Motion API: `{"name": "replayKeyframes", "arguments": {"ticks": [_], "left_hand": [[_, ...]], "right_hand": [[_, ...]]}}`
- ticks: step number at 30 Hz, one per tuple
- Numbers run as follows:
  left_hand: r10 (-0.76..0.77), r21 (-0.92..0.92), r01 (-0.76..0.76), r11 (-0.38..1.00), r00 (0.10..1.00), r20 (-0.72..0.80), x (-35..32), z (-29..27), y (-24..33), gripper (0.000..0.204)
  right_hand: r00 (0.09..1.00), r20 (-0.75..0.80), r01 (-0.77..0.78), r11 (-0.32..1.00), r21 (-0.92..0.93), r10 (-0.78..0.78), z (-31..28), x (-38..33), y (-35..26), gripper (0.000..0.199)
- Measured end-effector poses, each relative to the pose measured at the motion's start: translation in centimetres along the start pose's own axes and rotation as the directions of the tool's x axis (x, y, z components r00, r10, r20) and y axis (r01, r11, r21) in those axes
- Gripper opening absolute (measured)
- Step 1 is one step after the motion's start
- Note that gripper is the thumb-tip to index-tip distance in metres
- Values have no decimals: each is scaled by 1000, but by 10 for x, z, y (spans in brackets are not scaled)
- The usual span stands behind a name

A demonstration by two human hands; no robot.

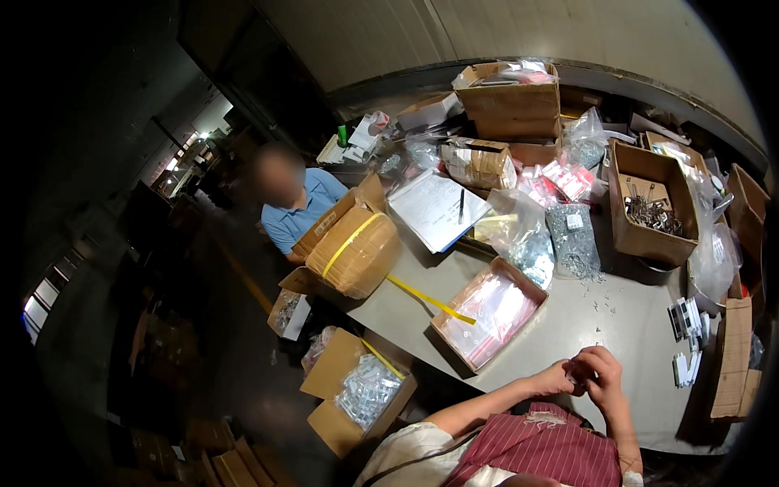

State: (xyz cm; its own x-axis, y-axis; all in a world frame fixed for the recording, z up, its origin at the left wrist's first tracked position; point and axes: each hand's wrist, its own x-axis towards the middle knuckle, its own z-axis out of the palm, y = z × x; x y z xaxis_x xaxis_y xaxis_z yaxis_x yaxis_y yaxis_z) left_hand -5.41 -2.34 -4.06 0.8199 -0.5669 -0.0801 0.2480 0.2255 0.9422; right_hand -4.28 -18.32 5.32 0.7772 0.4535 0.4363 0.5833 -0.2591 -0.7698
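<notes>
Close together at the near edge of the table, my left hand [557, 378] and my right hand [602, 375] both have bent fingers around something small between them. It has a pale, shiny glint, but the fingers cover most of it and I cannot tell its kind. Just beyond my left hand sits an open shallow carton [531, 302] holding a stack of clear plastic bags with pink-red edging [497, 312]. Right of my hands, short metal pieces [688, 329] lie in two groups on the table [625, 337].
A clear bag of small screws [573, 239] lies mid-table, with loose screws beside it. A carton of metal clips [656, 195] stands back right. Papers with a pen [438, 207], a strapped carton [357, 252] and a seated person [296, 199] are left. An open carton of wrapped parts [367, 390] stands lower left.
</notes>
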Motion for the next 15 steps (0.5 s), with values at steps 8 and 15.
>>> {"name": "replayKeyframes", "arguments": {"ticks": [8,15], "left_hand": [[-1,-183,-8,983,999,-44,2,3,-12,45],[83,-64,-91,994,989,-122,-1,6,-43,44]], "right_hand": [[981,192,71,986,-153,-40,-4,-15,7,39],[957,272,-72,992,-102,97,-4,-24,1,47]]}}
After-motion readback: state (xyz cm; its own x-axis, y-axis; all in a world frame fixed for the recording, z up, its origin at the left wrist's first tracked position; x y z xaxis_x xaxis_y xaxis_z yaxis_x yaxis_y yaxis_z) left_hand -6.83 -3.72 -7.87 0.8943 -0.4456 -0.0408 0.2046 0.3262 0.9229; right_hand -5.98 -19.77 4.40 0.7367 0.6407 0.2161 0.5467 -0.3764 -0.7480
